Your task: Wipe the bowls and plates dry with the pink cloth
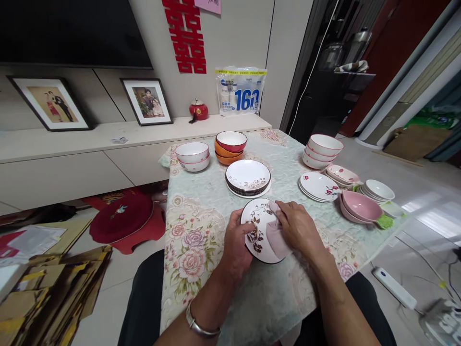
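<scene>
A white plate [260,216] with a brown floral pattern and dark rim is tilted above the table. My left hand [237,240] grips its left edge, thumb on the face. My right hand [297,228] pinches a pale pink cloth [277,240] against the plate's upper right part; the cloth hangs over the lower right of the face. Just beyond the plate stands a stack of similar brown-patterned plates [248,175].
On the flowered tablecloth [190,259] stand white bowls [192,152], red and orange bowls [230,142], more white bowls [324,146], flower plates [319,186], pink bowls [361,205] and small white bowls [380,189]. A red stool [122,214] is at left.
</scene>
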`<state>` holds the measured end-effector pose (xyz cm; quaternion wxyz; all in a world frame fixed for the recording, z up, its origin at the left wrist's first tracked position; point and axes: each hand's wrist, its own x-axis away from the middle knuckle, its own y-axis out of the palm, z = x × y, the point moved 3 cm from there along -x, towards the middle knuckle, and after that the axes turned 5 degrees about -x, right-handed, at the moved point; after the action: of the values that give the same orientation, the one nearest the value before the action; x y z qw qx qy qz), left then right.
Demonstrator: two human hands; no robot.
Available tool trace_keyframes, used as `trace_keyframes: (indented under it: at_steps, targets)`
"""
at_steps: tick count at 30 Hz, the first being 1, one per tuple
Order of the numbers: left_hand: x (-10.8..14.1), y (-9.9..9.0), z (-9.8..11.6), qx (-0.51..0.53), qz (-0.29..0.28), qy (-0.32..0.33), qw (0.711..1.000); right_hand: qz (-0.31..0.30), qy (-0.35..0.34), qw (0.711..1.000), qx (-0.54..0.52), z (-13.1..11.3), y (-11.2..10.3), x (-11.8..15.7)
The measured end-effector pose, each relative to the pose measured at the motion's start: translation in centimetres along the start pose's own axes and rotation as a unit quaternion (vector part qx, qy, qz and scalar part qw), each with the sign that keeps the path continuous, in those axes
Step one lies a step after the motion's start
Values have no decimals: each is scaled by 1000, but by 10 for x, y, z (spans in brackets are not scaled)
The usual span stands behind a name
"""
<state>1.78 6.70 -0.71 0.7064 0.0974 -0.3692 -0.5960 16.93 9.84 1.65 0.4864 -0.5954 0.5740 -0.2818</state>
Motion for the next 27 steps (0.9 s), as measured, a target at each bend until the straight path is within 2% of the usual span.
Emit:
trace_keyframes:
  at_steps: [3,5,10,12,14,16,19,21,23,27]
  targets:
    - [-1,-1,2,16,31,22,999,-55,45,997,-8,16,-1,-1]
    - [-1,2,3,22,20,11,1000,-62,44,996,-43,21,-1,-2]
    - [0,7,4,21,-50,-20,998,-18,52,987,-150,32,6,-4]
    - [0,5,5,12,-53,-28,998,2,49,984,-173,33,8,-4]
    - [-1,3,4,-6,-39,-33,999,28,19,982,-184,27,8,-5]
    - [-1,2,2,-23,-33,-40,998,46,-41,979,-195,12,6,-3]
    - [0,4,-4,-26,-48,-49,997,29,-148,967,-203,-19,4,1]
    - [1,6,-7,-27,-53,-48,997,7,-184,967,-174,-31,5,3]
    - [2,7,-8,-32,-49,-43,997,6,-169,977,-126,-31,7,2]
    - [2,6,-3,-20,-25,-24,999,26,-52,996,-68,-1,7,-4]
